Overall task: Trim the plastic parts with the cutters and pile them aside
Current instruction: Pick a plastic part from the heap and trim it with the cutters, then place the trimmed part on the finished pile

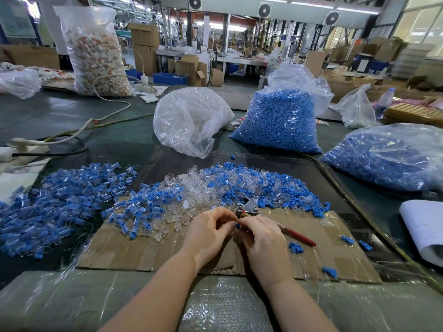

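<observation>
My left hand [211, 227] and my right hand [259, 236] meet over a cardboard sheet [148, 250]. Between their fingertips sits a small blue plastic part [237, 226], pinched from both sides. My right hand also grips the red-handled cutters [250, 208]; their metal head sticks up past my fingers and one red handle [299, 236] trails to the right. A mixed heap of clear and blue parts [215, 188] lies just beyond my hands. A pile of blue-and-clear parts [60, 200] spreads at the left.
Bags of blue parts stand behind [278, 121] and at the right [388, 156], beside a clear bag [189, 121]. A few loose blue pieces [296, 248] lie on the cardboard. A power strip with cables [28, 144] sits far left, a white roll [424, 226] at the right edge.
</observation>
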The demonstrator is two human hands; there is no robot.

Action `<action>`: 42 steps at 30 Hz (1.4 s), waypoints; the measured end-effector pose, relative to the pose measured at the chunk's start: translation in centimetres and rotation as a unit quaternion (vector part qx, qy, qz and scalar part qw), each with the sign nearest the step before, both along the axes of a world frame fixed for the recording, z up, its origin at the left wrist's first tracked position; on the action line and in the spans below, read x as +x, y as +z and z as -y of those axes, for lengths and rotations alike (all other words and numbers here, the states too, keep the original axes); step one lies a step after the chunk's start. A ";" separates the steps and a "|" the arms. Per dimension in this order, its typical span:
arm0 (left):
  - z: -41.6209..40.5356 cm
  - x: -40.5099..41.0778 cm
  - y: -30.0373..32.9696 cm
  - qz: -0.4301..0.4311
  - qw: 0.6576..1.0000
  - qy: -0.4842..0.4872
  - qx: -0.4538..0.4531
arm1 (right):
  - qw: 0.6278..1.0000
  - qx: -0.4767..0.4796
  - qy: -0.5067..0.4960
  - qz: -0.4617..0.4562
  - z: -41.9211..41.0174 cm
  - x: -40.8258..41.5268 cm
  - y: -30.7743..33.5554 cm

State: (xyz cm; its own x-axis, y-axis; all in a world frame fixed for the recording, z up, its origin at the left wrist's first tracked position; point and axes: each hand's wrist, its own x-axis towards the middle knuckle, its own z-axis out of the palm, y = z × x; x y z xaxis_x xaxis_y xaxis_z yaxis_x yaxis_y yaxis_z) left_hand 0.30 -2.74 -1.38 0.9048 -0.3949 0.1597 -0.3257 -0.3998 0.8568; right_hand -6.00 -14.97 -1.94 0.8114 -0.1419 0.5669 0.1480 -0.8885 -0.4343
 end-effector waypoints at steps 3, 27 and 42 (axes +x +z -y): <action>0.0 0.0 0.1 0.003 1.000 0.001 0.003 | 1.000 -0.003 -0.002 0.000 0.0 0.0 0.0; 0.5 0.9 1.2 -0.161 0.971 0.068 -0.165 | 0.922 -0.190 -0.210 -0.265 1.5 0.0 1.5; 0.0 2.3 2.5 -0.264 0.914 0.127 -0.280 | 0.848 0.286 0.036 -0.446 2.1 -0.3 8.3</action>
State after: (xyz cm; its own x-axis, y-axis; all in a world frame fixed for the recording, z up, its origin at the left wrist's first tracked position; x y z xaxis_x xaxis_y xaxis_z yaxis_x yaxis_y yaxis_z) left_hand 2.57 -2.70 1.10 0.9652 -0.1512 -0.2133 0.2350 0.1445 0.9612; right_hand -6.29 -17.10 6.35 0.8991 -0.1190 -0.4212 -0.4210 -0.4983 -0.7579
